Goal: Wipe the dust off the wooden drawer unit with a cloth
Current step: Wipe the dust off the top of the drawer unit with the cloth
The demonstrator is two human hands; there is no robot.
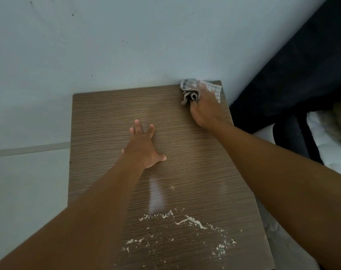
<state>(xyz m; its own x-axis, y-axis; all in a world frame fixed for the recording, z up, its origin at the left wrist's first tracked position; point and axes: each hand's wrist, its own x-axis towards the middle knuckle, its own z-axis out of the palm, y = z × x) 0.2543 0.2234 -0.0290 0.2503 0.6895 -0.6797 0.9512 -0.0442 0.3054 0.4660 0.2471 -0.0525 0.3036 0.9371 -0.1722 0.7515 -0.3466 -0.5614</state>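
Note:
The wooden drawer unit (111,121) shows its brown, grained top from above. White dust (191,221) lies in scattered clumps on the near part of the top. A bunched grey-and-white checked cloth (189,87) sits at the far right corner. My right hand (205,106) presses down on it, fingers over the fabric and gripping it. My left hand (144,147) rests flat on the middle of the top with fingers spread, holding nothing.
A pale wall (126,45) stands directly behind the unit. To the right is a dark headboard (294,71) and a bed with white bedding (325,137), close to the unit's right edge. Pale floor (25,182) lies on the left.

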